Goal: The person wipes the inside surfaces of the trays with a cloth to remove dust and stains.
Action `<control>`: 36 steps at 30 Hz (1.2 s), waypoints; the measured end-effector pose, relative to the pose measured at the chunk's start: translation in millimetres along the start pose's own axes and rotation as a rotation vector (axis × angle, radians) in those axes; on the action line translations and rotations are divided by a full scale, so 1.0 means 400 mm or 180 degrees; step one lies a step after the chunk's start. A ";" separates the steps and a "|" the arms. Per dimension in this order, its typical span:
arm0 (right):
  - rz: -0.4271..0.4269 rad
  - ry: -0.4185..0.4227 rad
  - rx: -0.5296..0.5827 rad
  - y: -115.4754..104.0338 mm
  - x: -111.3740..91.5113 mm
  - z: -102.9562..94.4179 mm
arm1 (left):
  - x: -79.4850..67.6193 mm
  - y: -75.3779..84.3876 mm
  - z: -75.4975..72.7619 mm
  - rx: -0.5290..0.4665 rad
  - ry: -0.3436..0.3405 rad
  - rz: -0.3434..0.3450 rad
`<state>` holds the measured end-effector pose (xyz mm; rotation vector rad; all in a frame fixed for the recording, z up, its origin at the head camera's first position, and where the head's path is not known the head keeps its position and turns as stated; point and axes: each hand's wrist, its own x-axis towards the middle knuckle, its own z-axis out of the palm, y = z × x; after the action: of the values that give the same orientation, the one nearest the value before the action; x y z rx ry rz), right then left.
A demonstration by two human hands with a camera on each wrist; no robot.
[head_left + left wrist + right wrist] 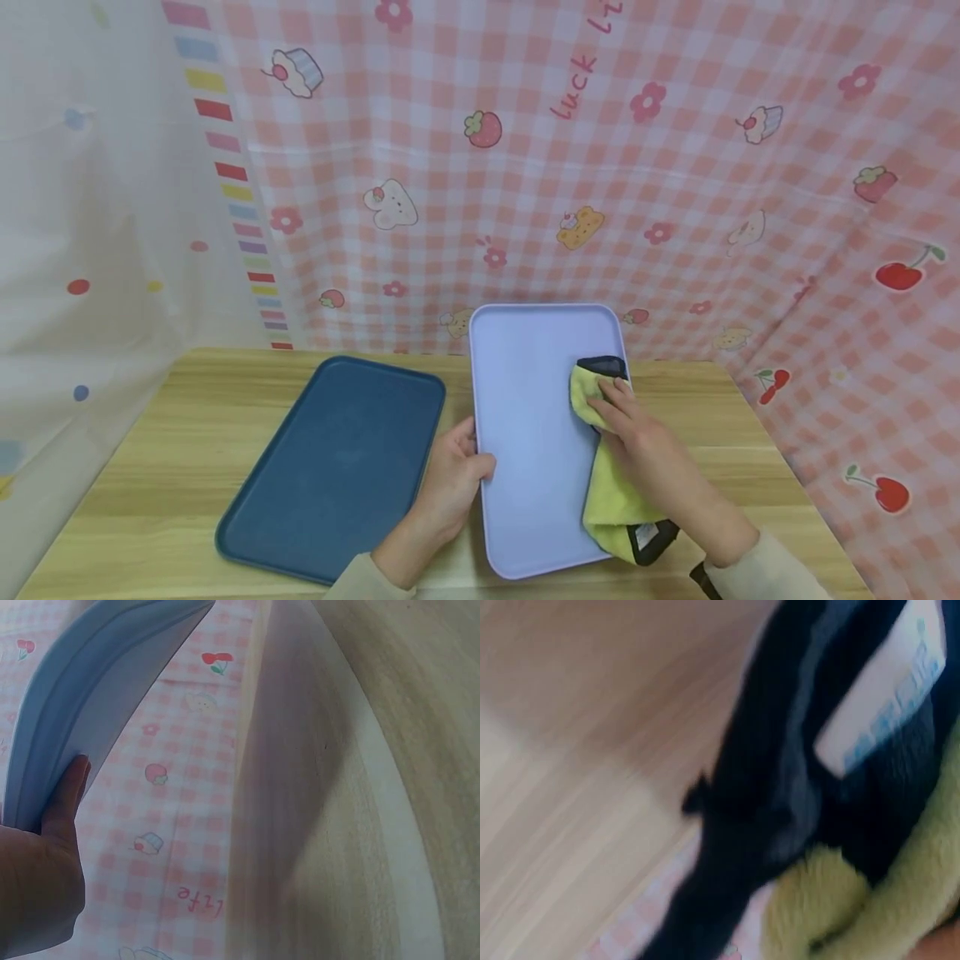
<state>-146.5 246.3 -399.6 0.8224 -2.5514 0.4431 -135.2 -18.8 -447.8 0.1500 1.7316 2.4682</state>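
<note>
My left hand grips a lavender tray by its left long edge, thumb over the rim. The tray is raised off the table and tilted. In the left wrist view the tray's rim and underside show above that hand's fingers. On the tray's right side, my right hand holds a yellow-green cloth with black trim and presses it against the inner surface. Part of the cloth hangs over the lower right rim. The right wrist view has its black edge and white label close up, blurred.
A dark blue tray lies on the wooden table, left of the lavender one. A pink checked curtain stands behind and to the right. A white dotted curtain closes the left side.
</note>
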 end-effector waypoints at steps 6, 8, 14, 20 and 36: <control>0.0358 0.0039 0.0121 -0.031 -0.013 0.002 | -0.002 0.001 0.001 -0.0047 -0.0023 0.0015; 0.0417 0.0071 0.0159 -0.039 -0.016 0.005 | -0.002 0.001 0.001 -0.0066 -0.0032 0.0034; 0.0493 0.0063 0.0206 -0.067 -0.020 0.015 | -0.002 0.001 0.000 -0.0076 -0.0024 0.0051; 0.0296 0.0123 0.0101 -0.100 -0.017 0.039 | 0.000 -0.001 -0.002 -0.0056 0.0050 0.0082; -0.0081 0.0233 0.0132 -0.182 0.013 0.089 | 0.003 0.002 -0.008 -0.0041 0.0043 0.0084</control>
<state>-116.2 172.4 -415.6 0.8370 -2.4695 0.5104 -136.8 -21.8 -448.0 0.1563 1.7297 2.5041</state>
